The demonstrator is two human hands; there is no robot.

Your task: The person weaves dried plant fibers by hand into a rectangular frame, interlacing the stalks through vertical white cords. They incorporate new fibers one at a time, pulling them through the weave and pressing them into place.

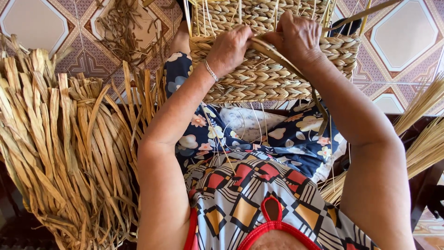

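Note:
A woven basket (259,81) of braided straw rests on my lap, its rim toward me and thin uprights sticking up at the far side. My left hand (229,48) grips the thick braided rim at its near edge; a thin bracelet circles the wrist. My right hand (296,39) pinches a flat dried straw strand (282,58) against the rim. That strand trails down over the basket's side toward my lap. Both hands sit close together, almost touching.
A big bundle of dried flat straw (64,153) stands at my left. Thinner straw stalks (423,134) lie at the right over a dark seat edge. Loose scraps (122,30) lie on the patterned tile floor (397,37) ahead.

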